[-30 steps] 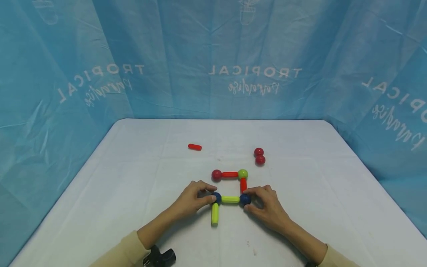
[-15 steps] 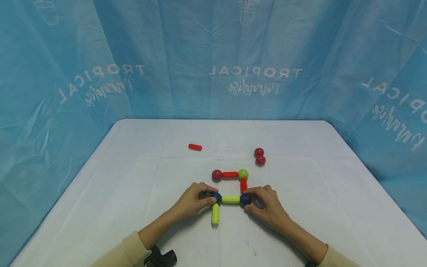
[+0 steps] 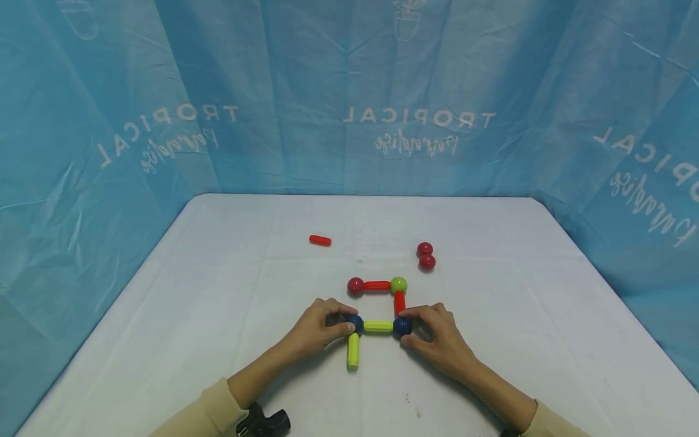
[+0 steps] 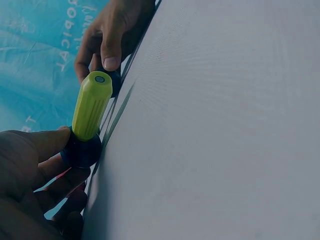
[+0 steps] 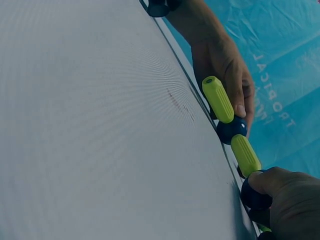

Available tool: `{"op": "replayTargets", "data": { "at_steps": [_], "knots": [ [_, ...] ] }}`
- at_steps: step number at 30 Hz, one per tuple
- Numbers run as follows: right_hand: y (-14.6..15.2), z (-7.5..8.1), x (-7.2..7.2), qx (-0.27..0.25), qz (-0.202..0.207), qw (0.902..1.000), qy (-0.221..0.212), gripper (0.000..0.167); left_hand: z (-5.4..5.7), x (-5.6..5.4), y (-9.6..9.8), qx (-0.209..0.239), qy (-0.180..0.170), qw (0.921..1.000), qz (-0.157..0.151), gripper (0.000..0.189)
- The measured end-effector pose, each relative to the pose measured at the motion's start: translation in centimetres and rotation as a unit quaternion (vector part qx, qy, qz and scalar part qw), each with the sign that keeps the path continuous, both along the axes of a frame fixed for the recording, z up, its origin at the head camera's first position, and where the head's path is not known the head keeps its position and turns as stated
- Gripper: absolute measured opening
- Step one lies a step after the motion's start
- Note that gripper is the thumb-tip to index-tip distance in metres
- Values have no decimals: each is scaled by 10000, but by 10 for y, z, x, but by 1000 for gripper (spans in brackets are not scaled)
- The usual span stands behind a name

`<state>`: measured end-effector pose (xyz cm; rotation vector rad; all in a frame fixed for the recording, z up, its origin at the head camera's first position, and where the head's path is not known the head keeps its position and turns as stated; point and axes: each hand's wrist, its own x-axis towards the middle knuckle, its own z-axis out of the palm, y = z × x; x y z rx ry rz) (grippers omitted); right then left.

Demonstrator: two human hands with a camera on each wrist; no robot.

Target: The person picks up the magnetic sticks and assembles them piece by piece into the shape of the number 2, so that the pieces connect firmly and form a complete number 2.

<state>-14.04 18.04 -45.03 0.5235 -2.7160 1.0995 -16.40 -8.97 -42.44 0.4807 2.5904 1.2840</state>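
Note:
My left hand (image 3: 317, 328) pinches a dark blue ball (image 4: 82, 151) between thumb and fingers. A yellow-green rod (image 3: 353, 352) sticks out from that ball towards the near side, its end bare. Another yellow-green rod (image 3: 378, 326) links it to a second dark blue ball (image 3: 402, 326), which my right hand (image 3: 442, 340) pinches from the right. From this second ball a red rod (image 3: 400, 302) runs away to a lime green ball (image 3: 399, 284). A further red rod (image 3: 377, 285) joins the green ball to a red ball (image 3: 355, 286) on the left.
A loose red rod (image 3: 320, 241) lies farther back on the white table (image 3: 246, 243). Two red balls (image 3: 426, 256) touch each other at the back right. Blue printed sheeting (image 3: 349, 91) hangs behind the table, and a black wrist device (image 3: 264, 422) sits at the left sleeve.
My left fingers have shifted very slightly on their blue ball. Both hands otherwise keep their places, and the linked rods and balls stay as they were.

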Motion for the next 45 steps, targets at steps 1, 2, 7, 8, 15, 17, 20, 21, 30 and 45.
{"op": "replayTargets", "data": {
  "at_steps": [1,2,7,8,15,17,20,21,30,45],
  "knots": [
    [-1,1,0,17,-31,10000,-29,45,0,0,0,3,11,10000,6,26],
    [-1,1,0,47,-56,10000,-61,44,0,1,0,4,20,10000,11,26],
    [-1,4,0,48,-85,9997,-223,43,0,1,0,-28,18,10000,35,26],
    [-1,4,0,20,-57,9997,-237,43,0,1,0,-41,11,10000,34,26],
    [11,7,-10,-272,-78,9985,-472,40,0,1,1,-78,-41,10000,23,27],
    [17,9,-18,-290,-264,9980,-494,40,0,1,1,-80,-55,10000,7,27],
    [26,13,-33,-233,-601,9973,-355,41,1,2,1,-73,-59,10000,-9,27],
    [29,15,-38,-204,-713,9968,-304,42,2,2,2,-69,-53,10000,-9,27],
    [39,23,-87,33,-1375,9905,-79,47,0,3,2,-11,206,9998,6,27],
    [36,15,-114,367,-1509,9875,-277,47,1,3,1,-2,250,9997,80,27]
  ]
}}
